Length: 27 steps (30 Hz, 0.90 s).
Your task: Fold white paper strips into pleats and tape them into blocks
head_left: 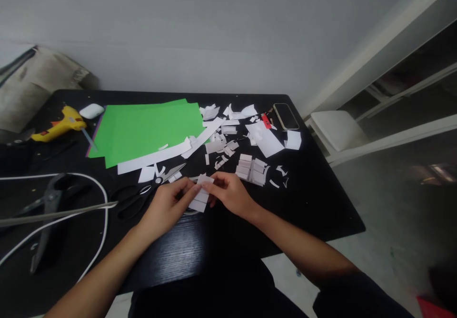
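Observation:
A small white strip of paper with crosswise folds (pixel 200 197) is held between both hands over the front part of the black table. My left hand (pixel 173 200) pinches its left edge with thumb and forefinger. On the other side, my right hand (pixel 230 193) grips the upper right edge, its thumb on top and some fingers hidden behind the paper. Black-handled scissors (pixel 137 195) lie partly open just left of my left hand. To the right of my right hand sit similar folded paper pieces (pixel 252 169), side by side.
Green sheets (pixel 153 130) lie at the back, with long white paper strips (pixel 155 158) across their front edge. White scraps (pixel 223 146) are scattered mid-table. A yellow glue gun (pixel 62 125), white cable (pixel 106 213) and second cutting tool (pixel 50 218) are left; a phone (pixel 285 116) is back right.

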### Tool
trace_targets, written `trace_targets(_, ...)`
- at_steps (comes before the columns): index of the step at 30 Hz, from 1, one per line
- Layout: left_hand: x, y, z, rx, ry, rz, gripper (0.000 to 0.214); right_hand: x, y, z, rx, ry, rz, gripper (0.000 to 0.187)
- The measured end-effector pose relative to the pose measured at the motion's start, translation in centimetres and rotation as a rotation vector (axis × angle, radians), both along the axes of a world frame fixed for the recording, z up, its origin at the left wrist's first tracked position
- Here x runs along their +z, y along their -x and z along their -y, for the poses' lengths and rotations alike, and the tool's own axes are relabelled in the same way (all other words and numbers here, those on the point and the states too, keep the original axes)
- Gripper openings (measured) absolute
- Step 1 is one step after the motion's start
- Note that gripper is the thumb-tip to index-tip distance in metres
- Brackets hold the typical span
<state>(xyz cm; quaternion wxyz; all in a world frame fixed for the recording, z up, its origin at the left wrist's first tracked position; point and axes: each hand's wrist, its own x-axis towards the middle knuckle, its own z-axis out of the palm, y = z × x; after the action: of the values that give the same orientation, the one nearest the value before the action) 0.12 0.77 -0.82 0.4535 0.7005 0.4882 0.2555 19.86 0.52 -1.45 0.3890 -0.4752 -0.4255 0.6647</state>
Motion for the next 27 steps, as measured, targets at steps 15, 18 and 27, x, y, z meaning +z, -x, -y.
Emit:
trace_targets(15,-0.3,-0.1,0.4,-0.380,-0.284,-0.130,0.040,0.2,-1.3,-0.5,0.004,-0.260,0.354,0.030)
trace_targets(18,-0.4,0.1,0.8,-0.443,-0.306,-0.139,0.038,0.6,-1.9,-0.7,0.081,-0.345,0.564,0.018)
trace_targets(27,-0.4,-0.1,1.1,-0.530,-0.252,-0.071,0.033,7.0,-5.2,4.8,0.210,-0.548,-0.049,0.066)
